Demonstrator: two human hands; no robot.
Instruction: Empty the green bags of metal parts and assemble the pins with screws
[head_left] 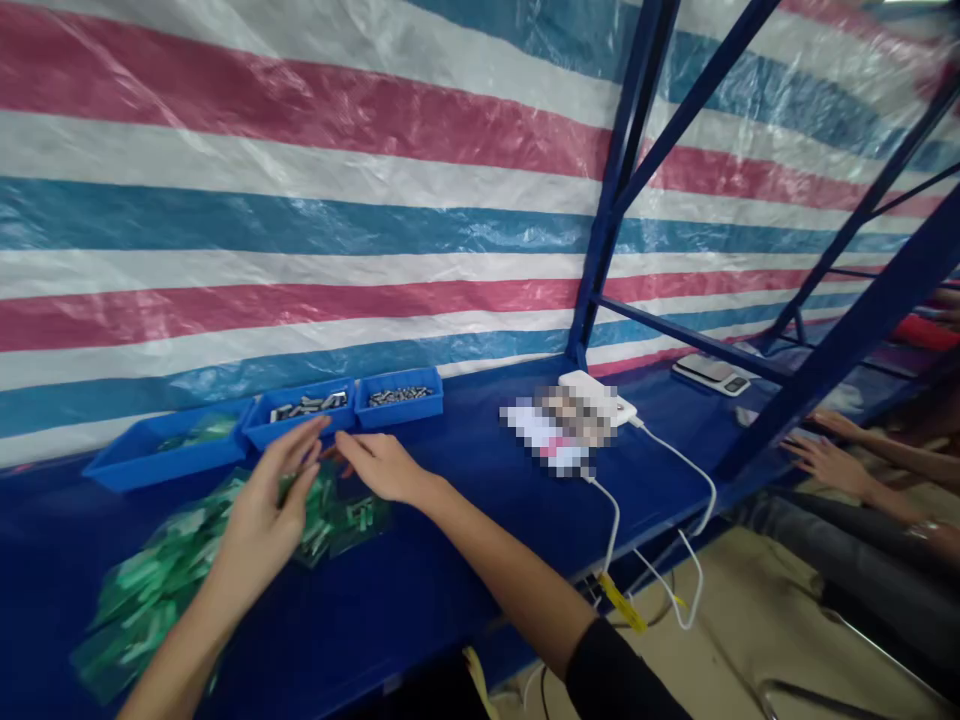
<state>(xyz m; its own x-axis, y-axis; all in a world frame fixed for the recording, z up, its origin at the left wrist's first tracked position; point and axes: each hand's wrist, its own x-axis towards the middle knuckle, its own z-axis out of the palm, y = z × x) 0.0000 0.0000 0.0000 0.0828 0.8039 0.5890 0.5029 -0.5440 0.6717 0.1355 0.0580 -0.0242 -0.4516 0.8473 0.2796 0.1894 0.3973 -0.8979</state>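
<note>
My left hand (271,510) is over the pile of small green-tinted plastic bags (161,565), its fingers stretched forward and the thumb apart from them. Close to its fingertips is my right hand (382,467), with bent fingers drawn together; whatever is between them is too small and blurred to name. Beneath the right hand lies one small clear bag (361,516) with pale pieces inside. Just beyond the hands stand a blue bin of metal pieces (296,432) and a blue bin of small metal parts (400,412).
A third blue bin (139,462) at left holds greenish bags. To the right are a white device (592,395) with white cables (679,462), a blue metal frame (600,240) and a scale (711,374). Another person's hands (832,460) rest farther right. Striped sheeting (300,230) hangs behind.
</note>
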